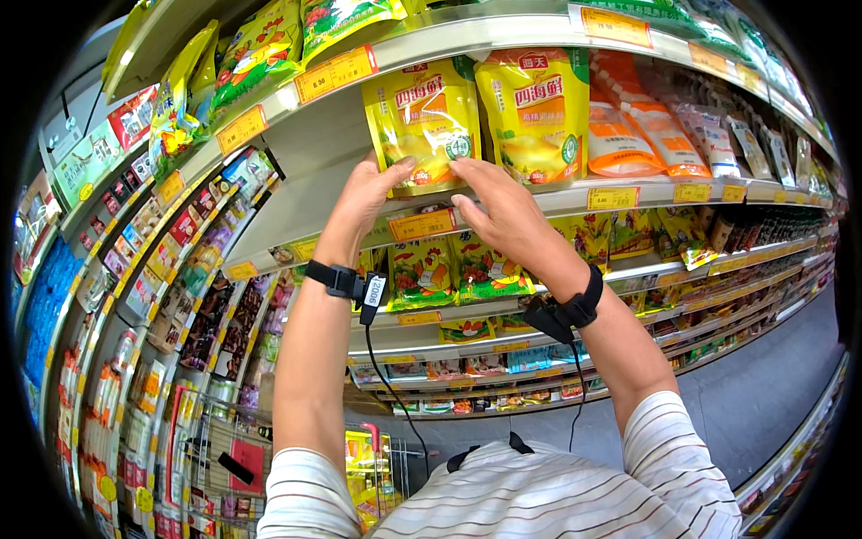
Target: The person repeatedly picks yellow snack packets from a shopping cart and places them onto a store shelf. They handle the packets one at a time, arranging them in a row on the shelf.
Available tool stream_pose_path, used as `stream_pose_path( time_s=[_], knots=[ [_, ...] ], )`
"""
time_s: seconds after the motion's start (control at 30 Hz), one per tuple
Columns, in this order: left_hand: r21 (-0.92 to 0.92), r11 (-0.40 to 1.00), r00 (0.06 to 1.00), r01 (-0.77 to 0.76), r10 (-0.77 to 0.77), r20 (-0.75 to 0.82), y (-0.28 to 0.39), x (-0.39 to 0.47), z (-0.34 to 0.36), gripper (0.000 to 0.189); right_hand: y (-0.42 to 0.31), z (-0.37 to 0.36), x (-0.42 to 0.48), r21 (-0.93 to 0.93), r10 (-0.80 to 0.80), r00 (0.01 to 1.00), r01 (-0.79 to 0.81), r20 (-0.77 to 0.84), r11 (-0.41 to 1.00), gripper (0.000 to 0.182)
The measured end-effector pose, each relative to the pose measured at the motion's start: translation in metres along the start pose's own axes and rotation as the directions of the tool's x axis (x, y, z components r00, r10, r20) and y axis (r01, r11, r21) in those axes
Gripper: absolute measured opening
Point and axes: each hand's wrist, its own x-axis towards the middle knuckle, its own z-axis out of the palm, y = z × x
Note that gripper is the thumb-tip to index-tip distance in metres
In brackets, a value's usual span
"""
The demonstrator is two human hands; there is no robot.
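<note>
A yellow stand-up seasoning pouch stands at the front of a shop shelf, its printed face towards me. At its lower left corner, my left hand grips it, thumb on the front and the other fingers hidden behind. My right hand touches the lower right of the same pouch with its fingertips; the thumb is spread apart below, near the shelf edge. Just to the right stands a matching yellow pouch, with a narrow gap between the two. Both wrists wear black straps with cables.
The shelf edge carries price tags, and another shelf edge runs above the pouches. Orange-and-white bags stand farther right. Green-and-yellow packets fill the shelf below. At lower left is a wire shopping cart holding yellow packets.
</note>
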Motion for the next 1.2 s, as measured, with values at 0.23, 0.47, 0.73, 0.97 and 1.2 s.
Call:
stream_pose_path(
  time_s=[0.23,0.47,0.73,0.97,1.2],
  knots=[
    [0.152,0.988,0.997,-0.04,0.049,-0.057,-0.009,0.002,0.002,0.048,0.013,0.009,0.002,-0.099,-0.035,0.997,0.042,0.066,0.994,0.039],
    [0.333,0.941,0.998,-0.052,0.033,0.061,-0.011,-0.002,-0.006,0.046,0.016,0.014,-0.001,-0.167,-0.019,0.997,0.031,0.078,0.985,0.035],
    [0.421,0.889,0.98,-0.181,0.201,-0.003,-0.033,0.015,-0.006,0.049,0.018,0.019,-0.001,-0.262,-0.04,0.995,0.062,0.089,0.963,0.035],
    [0.345,0.921,0.982,-0.183,0.186,0.023,-0.023,0.008,0.001,0.051,0.011,0.016,0.003,-0.265,-0.004,0.992,0.038,0.127,0.963,0.031],
    [0.323,0.934,0.987,-0.155,0.162,0.006,-0.028,0.021,0.002,0.047,0.008,0.017,0.015,-0.311,0.113,0.959,-0.027,0.261,0.95,0.033]
  ],
)
